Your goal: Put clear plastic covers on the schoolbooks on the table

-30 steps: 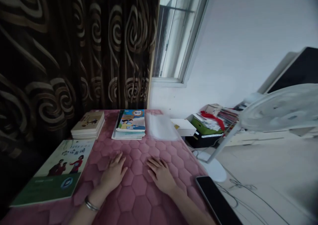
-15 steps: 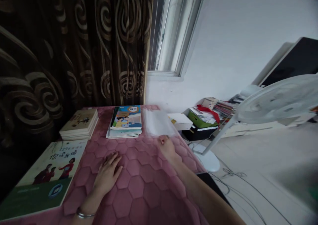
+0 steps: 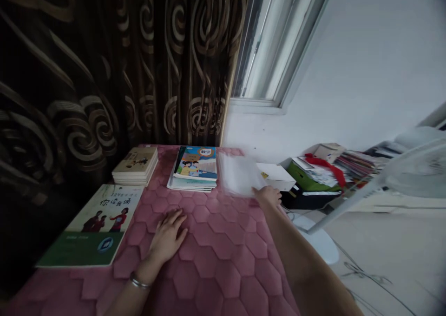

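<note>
Sleeves [image 3: 239,174], a pile of clear plastic ones blurred in this view, lie at the far right of the pink mat [image 3: 223,265], just beside the middle books [image 3: 195,167] and close to the table's edge. Your right hand [image 3: 268,196] is stretched out to their near right corner and touches it or all but touches it. The fingers look curled there, but you cannot tell from this view whether they have closed on a sheet or only rest against the edge. Your left hand [image 3: 167,236] lies flat on the mat, fingers spread and holding nothing, with a bracelet [image 3: 139,282] at the wrist.

As a judgement, the step in hand is the reach and first contact at the sleeves, with no grip shown. Thin, slick sheets like these call for a pinch at the corner with the thumb under the top one, so that a single sleeve parts from the pile rather than the whole lot sliding toward the edge. A white box [image 3: 277,176] sits just beyond that edge. A second stack [image 3: 136,165] and a green book [image 3: 94,227] lie well to the left.
</note>
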### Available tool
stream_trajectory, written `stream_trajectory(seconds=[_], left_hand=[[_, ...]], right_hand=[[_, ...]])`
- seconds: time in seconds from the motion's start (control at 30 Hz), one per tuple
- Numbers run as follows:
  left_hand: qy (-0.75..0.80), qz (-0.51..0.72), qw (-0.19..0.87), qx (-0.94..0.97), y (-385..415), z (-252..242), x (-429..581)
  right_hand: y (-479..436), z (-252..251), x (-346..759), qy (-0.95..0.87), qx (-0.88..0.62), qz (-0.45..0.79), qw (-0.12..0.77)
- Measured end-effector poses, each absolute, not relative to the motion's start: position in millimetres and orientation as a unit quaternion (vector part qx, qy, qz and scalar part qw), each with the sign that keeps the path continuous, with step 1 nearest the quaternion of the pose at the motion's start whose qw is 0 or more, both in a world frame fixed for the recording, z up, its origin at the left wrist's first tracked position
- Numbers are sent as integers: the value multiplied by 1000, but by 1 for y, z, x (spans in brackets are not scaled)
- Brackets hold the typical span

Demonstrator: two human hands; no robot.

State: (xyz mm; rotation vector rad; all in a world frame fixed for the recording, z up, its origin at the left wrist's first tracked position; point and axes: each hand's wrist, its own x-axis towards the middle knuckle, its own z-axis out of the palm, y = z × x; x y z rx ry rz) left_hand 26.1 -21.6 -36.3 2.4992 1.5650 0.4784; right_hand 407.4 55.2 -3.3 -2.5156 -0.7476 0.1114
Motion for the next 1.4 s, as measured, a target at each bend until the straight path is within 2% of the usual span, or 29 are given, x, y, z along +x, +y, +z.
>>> stream_trajectory(seconds=[0.2, 0.37, 0.53, 0.63, 0.7, 0.73, 0.8, 0.87, 1.0, 1.1, 1.2, 1.4], left_hand=[[532, 153, 92, 828, -26, -31, 27], [525, 157, 88, 832, -28, -30, 27], [528, 160, 92, 829, -27, -31, 26], [519, 176, 105, 830, -27, -32, 24], [514, 198, 123, 825, -26, -34, 23], [513, 216, 137, 820, -25, -36, 23], [505, 268, 182, 800, -23, -39, 21], [494, 335, 263, 758, -22, -38, 17], [458, 426, 524, 579, -21, -24, 1], [435, 407, 674, 438, -23, -12, -15], [483, 375, 684, 397, -27, -11, -25], [555, 396, 545, 488, -28, -24, -24]], right_hand=[[52, 6, 409, -325, -884, 23, 335], [54, 33, 406, -343, -817, 13, 463], [31, 106, 384, -357, -702, -127, 603], [3, 160, 357, -436, -523, -206, 703], [-18, 187, 333, -503, -445, -165, 722], [-27, 195, 320, -536, -401, -95, 737], [-46, 198, 290, -605, -378, 33, 700], [-63, 183, 257, -672, -411, 100, 607], [-93, 111, 184, -767, -447, 240, 393], [-114, 52, 138, -815, -430, 262, 285], [-133, 15, 113, -846, -411, 261, 216], [-152, 11, 134, -865, -337, 319, 191]])
